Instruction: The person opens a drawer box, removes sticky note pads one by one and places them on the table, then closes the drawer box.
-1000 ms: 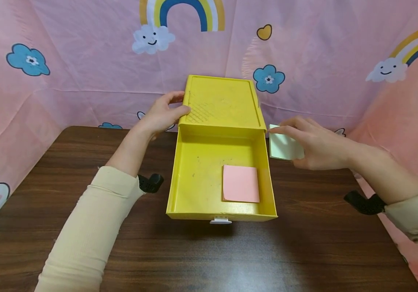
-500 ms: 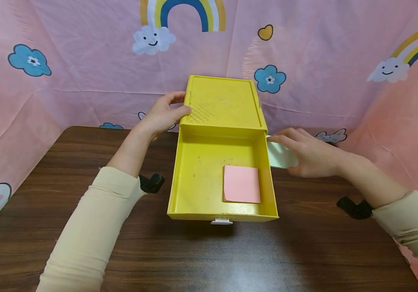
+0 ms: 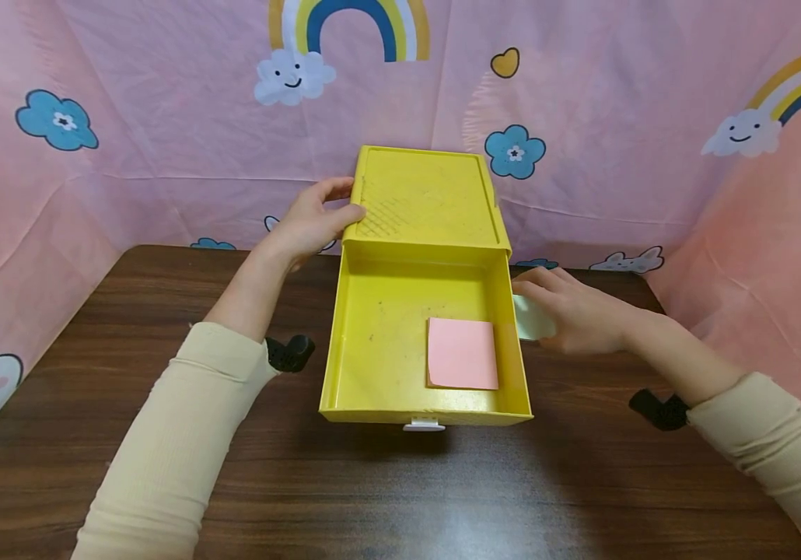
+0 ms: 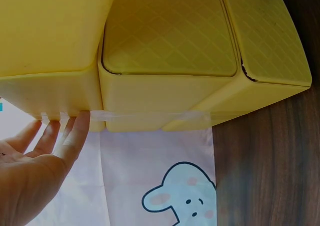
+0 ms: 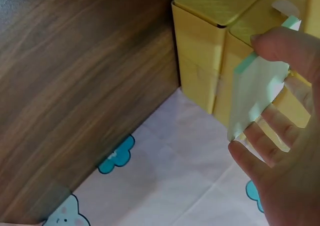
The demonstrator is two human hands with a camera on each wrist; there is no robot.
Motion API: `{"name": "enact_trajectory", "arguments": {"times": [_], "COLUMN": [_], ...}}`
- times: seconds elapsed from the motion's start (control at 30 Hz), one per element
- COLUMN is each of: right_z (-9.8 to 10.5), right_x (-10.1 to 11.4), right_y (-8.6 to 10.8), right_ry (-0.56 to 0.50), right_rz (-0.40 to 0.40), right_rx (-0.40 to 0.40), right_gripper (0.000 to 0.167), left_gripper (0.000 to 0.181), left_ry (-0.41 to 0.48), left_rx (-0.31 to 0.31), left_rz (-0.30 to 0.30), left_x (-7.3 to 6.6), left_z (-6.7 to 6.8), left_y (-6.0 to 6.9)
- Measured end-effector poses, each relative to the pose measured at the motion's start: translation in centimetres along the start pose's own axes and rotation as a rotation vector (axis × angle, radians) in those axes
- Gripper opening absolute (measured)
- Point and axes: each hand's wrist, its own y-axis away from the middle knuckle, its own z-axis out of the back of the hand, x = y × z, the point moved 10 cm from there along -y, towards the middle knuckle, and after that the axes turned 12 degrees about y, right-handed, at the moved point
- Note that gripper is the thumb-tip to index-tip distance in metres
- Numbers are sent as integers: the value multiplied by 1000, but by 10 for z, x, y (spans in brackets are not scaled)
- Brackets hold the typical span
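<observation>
Two paper pads in view: a pink pad and a pale green pad. Pink one lies flat inside the pulled-out yellow drawer, near its right wall. Green one is outside the drawer, just beside that same wall; whether it touches the wall I cannot tell. My right hand has it, fingers clamped on the pad, thumb at one side and fingertips at another. My left hand is at the left edge of the yellow drawer unit: thumb resting on the top, fingers apart and nearly straight, their tips against the side. Unit stands on the dark wood-grain desk, pink patterned cloth behind. White handle on the drawer front; black devices at both wrists.
</observation>
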Motion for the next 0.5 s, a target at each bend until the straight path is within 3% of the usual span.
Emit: {"name": "enact_trajectory", "arguments": {"times": [0.5], "right_z": [-22], "right_x": [0], "right_y": [0], "right_ry": [-22], "right_rz": [3], "right_rx": [-21], "right_gripper": [70], "left_gripper": [60], "left_ry": [-4], "left_rx": [-7], "left_rz": [-1], "left_x": [1], "left_z": [1], "left_y": [0]}}
